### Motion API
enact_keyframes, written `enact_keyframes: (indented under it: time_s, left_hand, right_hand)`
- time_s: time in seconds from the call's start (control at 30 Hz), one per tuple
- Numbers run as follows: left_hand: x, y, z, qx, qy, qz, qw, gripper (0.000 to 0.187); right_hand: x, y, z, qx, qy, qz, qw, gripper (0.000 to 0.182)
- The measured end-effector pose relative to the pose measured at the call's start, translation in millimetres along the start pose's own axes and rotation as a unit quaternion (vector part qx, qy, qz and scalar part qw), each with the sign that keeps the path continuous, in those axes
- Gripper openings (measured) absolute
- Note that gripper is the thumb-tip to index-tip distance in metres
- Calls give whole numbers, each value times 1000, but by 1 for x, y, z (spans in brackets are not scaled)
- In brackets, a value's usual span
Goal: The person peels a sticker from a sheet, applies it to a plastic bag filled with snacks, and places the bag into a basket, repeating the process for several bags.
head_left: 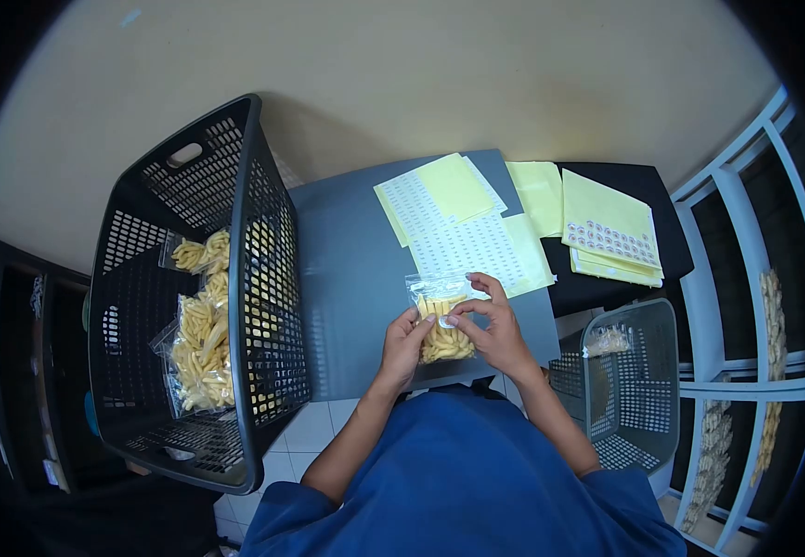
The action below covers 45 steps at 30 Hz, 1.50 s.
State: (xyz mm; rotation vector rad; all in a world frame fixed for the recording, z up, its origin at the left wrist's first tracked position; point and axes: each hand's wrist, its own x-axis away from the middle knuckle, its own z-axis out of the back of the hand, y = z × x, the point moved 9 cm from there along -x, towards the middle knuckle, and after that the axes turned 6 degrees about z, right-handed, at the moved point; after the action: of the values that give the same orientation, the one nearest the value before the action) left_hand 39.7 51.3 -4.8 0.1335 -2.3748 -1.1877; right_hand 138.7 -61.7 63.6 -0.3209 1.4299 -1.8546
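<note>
A clear zip bag of yellow, finger-shaped snacks (446, 348) is held upright over the grey table's front edge. My left hand (404, 345) grips its left side, with the thumb on the front. My right hand (495, 330) is at its right side, thumb and index finger closed at a small round white sticker on the bag's front. Behind the bag lie sheets of small round stickers (467, 249) with yellow backing paper (458, 188).
At the left stands a large dark basket (249, 186) holding several filled snack bags (203, 348). More sticker sheets (607, 223) lie on a black surface at the right. Below them is a grey basket (635, 399) with one bag (609, 341). White shelving (737, 223) stands far right.
</note>
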Motion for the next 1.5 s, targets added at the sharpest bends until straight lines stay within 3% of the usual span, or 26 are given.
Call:
enact_keyframes:
  time_s: [0.57, 0.77, 0.97, 1.07, 1.27, 1.5]
  left_hand:
    - [4, 5, -9, 10, 3, -7, 1000, 29]
    - [8, 7, -11, -23, 6, -13, 1000, 30]
    - [10, 7, -18, -81, 14, -36, 996, 33]
    - [10, 4, -20, -103, 26, -53, 993, 32]
    - [13, 4, -18, -3, 62, -40, 997, 27]
    - [9, -2, -3, 17, 91, -48, 995, 21]
  right_hand:
    - [-3, -6, 2, 30, -16, 14, 999, 17]
    - [0, -12, 2, 113, 11, 70, 991, 25]
    - [0, 2, 1, 37, 37, 5, 999, 37]
    - [3, 14, -4, -12, 54, -75, 996, 29]
    - [0, 11, -5, -90, 1, -72, 993, 28]
    - [1, 2, -11, -48, -68, -42, 996, 40]
